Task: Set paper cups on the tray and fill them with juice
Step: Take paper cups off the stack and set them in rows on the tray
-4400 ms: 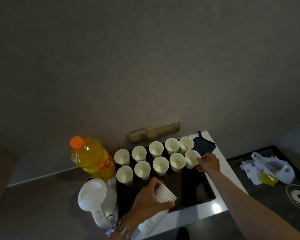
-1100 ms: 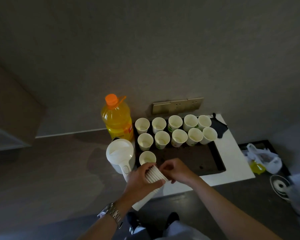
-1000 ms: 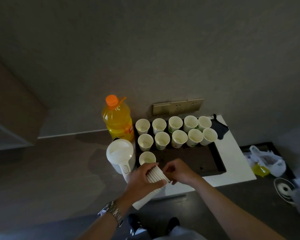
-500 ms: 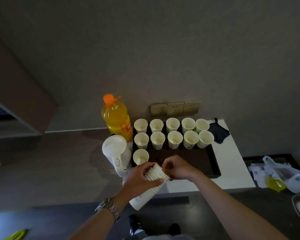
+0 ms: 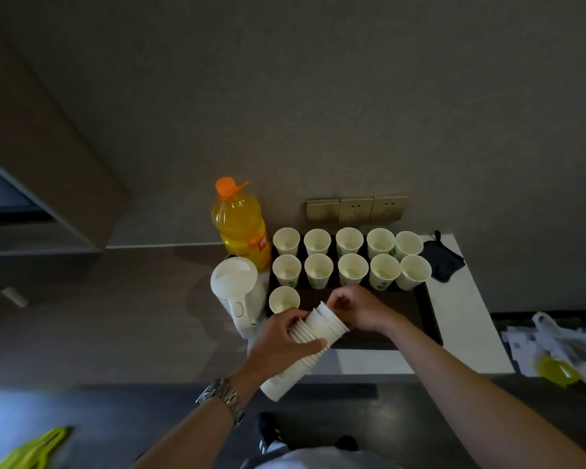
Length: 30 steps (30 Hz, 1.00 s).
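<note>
Left hand (image 5: 281, 340) grips the nested stack of white paper cups (image 5: 305, 346); right hand (image 5: 356, 309) pinches its top rim above the black tray's (image 5: 432, 319) front edge.

Both arms are bare, the left wrist wears a shiny metal watch (image 5: 221, 397) with a link band, and a dark shoe (image 5: 267, 431) with white stripes shows below.

Paper cup stack (image 5: 313, 336): matt white. Tray (image 5: 430, 319) beside it: dark, slight sheen. Juice bottle (image 5: 239, 228) left of tray: clear glossy plastic (orange cap). Wristwatch (image 5: 222, 399): shiny metal.
</note>
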Each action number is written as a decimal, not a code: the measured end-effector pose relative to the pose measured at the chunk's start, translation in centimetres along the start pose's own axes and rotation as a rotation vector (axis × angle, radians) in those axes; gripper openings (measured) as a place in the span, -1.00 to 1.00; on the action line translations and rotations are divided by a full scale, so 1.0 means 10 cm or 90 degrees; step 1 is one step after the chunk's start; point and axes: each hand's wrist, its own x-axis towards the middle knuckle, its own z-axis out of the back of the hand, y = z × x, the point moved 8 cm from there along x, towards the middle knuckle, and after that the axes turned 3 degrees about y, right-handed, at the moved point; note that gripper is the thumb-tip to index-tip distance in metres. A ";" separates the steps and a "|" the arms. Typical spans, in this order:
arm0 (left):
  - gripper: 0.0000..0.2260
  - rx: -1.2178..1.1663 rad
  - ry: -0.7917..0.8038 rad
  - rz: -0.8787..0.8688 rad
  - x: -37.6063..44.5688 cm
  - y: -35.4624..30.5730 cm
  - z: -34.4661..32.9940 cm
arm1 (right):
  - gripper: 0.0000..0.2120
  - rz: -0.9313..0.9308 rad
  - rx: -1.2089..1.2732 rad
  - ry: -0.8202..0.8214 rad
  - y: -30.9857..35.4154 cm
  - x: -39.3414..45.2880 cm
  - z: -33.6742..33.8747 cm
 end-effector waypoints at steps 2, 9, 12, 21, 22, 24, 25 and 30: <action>-0.55 -0.011 0.000 0.011 0.00 0.02 0.02 | -0.95 0.016 0.009 -0.026 -0.01 0.02 0.06; -0.48 -0.035 0.006 0.019 0.05 0.04 0.05 | -0.95 -0.023 0.096 -0.032 -0.07 0.05 0.16; -0.52 -0.040 0.009 0.029 0.04 0.07 0.07 | -0.93 -0.032 0.125 -0.027 -0.09 0.07 0.22; -0.58 -0.076 -0.008 0.054 -0.07 0.24 0.16 | -0.93 -0.164 0.170 -0.234 -0.49 0.05 0.67; -0.58 -0.076 -0.009 0.055 -0.08 0.26 0.17 | -0.95 -0.175 0.150 -0.241 -0.53 0.06 0.62; -0.58 -0.088 -0.011 0.054 -0.08 0.27 0.16 | -0.96 -0.183 0.141 -0.262 -0.58 0.09 0.47; -0.57 -0.096 -0.010 0.054 -0.08 0.27 0.15 | -0.94 -0.187 0.146 -0.276 -0.59 0.10 0.38; -0.56 -0.096 -0.016 0.046 -0.07 0.29 0.12 | -0.86 -0.229 0.223 -0.338 -0.65 0.19 0.06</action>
